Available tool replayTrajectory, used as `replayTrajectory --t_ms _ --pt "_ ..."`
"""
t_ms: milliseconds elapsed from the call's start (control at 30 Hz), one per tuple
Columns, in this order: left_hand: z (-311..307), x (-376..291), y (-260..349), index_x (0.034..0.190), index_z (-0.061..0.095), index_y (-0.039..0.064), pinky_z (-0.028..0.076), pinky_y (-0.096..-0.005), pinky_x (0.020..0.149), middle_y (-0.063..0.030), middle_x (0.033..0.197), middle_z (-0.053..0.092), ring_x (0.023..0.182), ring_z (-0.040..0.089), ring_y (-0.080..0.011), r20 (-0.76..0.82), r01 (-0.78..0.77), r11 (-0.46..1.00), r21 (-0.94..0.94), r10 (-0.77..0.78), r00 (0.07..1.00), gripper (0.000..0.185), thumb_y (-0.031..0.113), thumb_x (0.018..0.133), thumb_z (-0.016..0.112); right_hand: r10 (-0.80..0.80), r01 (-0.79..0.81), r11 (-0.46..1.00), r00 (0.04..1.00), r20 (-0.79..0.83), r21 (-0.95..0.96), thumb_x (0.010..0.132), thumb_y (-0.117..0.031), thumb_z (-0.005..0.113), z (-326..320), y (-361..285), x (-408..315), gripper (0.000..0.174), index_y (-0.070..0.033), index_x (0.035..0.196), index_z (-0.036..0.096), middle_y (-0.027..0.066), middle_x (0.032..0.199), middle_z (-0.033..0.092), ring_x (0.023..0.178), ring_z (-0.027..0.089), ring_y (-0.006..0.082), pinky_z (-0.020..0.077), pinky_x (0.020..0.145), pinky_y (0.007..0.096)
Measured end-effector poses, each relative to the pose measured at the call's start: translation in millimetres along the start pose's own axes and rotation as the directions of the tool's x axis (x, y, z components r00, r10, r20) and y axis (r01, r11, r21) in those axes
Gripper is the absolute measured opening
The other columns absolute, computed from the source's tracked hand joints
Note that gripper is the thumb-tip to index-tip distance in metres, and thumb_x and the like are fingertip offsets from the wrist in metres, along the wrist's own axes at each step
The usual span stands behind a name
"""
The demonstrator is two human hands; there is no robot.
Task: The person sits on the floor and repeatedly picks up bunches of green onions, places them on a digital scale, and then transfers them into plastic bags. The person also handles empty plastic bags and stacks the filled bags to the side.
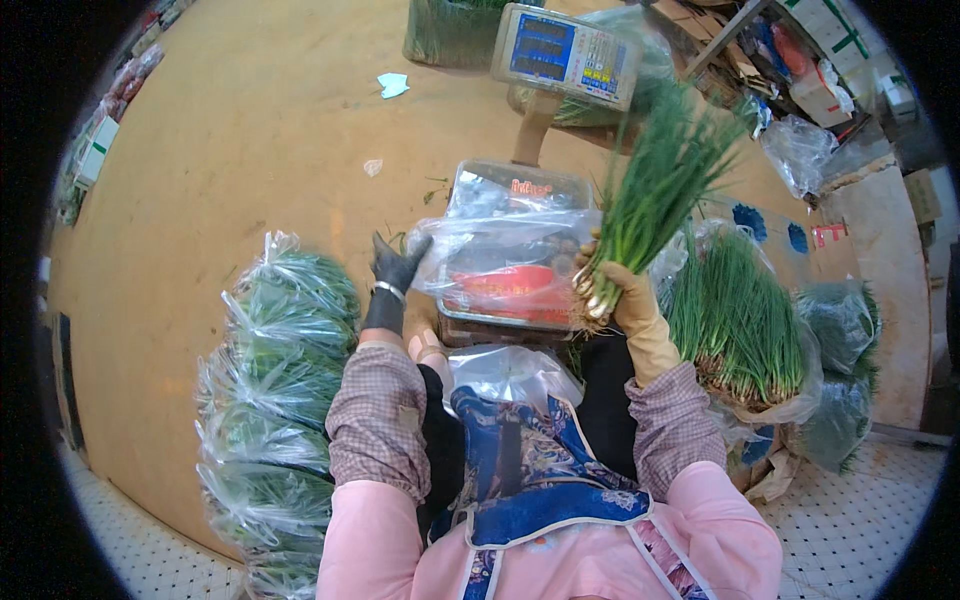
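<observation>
My left hand (pixel 396 264), in a dark glove with a bracelet at the wrist, pinches the left edge of a clear plastic bag (pixel 495 247). The bag stretches sideways over the metal pan (pixel 480 180) of a digital scale. A bunch of thin scallions (pixel 656 187) is in my right hand (pixel 628 296), which wears a tan glove. Their white bulbs and roots point down toward me, and the green tops fan out up and to the right. The bunch hides the bag's right end. A red patch shows through the plastic on the pan.
The scale's display head (pixel 566 56) stands beyond the pan. Loose scallions (pixel 739 322) lie in an opened bag at right, beside filled bags (pixel 836 375). Tied bags of greens (pixel 281 405) line my left. More clear plastic (pixel 510 371) rests between my legs. Boxes (pixel 821 97) crowd the far right.
</observation>
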State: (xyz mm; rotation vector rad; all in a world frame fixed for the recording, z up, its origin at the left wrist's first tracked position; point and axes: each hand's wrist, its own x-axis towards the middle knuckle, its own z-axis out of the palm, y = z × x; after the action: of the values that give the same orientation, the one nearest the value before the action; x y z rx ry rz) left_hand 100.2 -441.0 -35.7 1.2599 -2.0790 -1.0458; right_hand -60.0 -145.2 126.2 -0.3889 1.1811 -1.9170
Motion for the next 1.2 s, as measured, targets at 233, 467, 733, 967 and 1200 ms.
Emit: replayTrajectory --t_ms 233,467,733,967,1200 --pt "28.0 14.8 -106.4 0.131 0.023 0.008 0.046 -0.0384 0.071 -0.0141 0.106 0.053 0.082 0.055 -0.0264 0.56 0.555 -0.097 -0.826 -0.033 0.828 0.076 0.043 0.075 0.06 -0.097 0.355 0.511 0.929 0.357 -0.783 0.067 -0.006 0.064 55.9 29.2 54.2 0.042 -0.001 0.105 0.049 0.0098 0.083 0.057 0.078 0.057 0.0205 0.0465 0.066 0.0329" --pt "-17.2 -37.7 38.3 0.123 0.036 0.005 0.047 -0.032 0.065 -0.0088 0.098 0.054 0.077 0.055 -0.0181 0.615 0.674 0.185 -0.715 -0.293 0.732 0.054 0.024 0.078 0.059 0.098 0.448 -0.107 0.893 0.439 -0.888 0.063 -0.007 0.06 -32.3 85.9 102.4 0.041 -0.009 0.103 0.055 0.0122 0.091 0.06 0.089 0.055 0.0296 0.0422 0.081 0.0376" --pt "-95.8 -9.8 78.1 0.119 0.042 -0.003 0.038 -0.0339 0.089 -0.0166 0.115 0.048 0.103 0.047 -0.0241 0.08 0.178 0.749 -0.638 -0.166 0.983 0.047 0.003 0.076 0.058 0.129 -0.312 -0.358 0.917 -0.377 -0.88 0.069 -0.01 0.057 -74.8 71.1 110.8 0.029 -0.009 0.098 0.059 0.0138 0.091 0.061 0.089 0.058 0.0296 0.0479 0.072 0.0349" --pt "-75.2 14.0 60.6 0.114 0.047 -0.003 0.036 -0.0334 0.091 -0.015 0.111 0.052 0.104 0.047 -0.023 -0.049 -0.377 0.919 0.118 0.385 0.922 0.047 0.017 0.075 0.065 -0.171 0.053 0.423 0.985 -0.022 -0.905 0.078 -0.024 0.055 -44.1 27.9 44.4 0.027 -0.006 0.097 0.059 0.0128 0.094 0.061 0.086 0.057 0.0256 0.0441 0.078 0.0312" --pt "-45.9 -31.7 147.7 0.116 0.045 -0.002 0.03 -0.0394 0.096 -0.0172 0.119 0.046 0.113 0.041 -0.0297 -0.211 -0.629 0.717 0.3 0.693 0.689 0.043 0.01 0.077 0.059 -0.266 -0.543 0.526 0.626 -0.733 -0.655 0.082 -0.016 0.051 -182.5 -10.5 -121.1 0.031 -0.002 0.11 0.052 0.0136 0.096 0.061 0.083 0.059 0.0203 0.0465 0.073 0.0276"
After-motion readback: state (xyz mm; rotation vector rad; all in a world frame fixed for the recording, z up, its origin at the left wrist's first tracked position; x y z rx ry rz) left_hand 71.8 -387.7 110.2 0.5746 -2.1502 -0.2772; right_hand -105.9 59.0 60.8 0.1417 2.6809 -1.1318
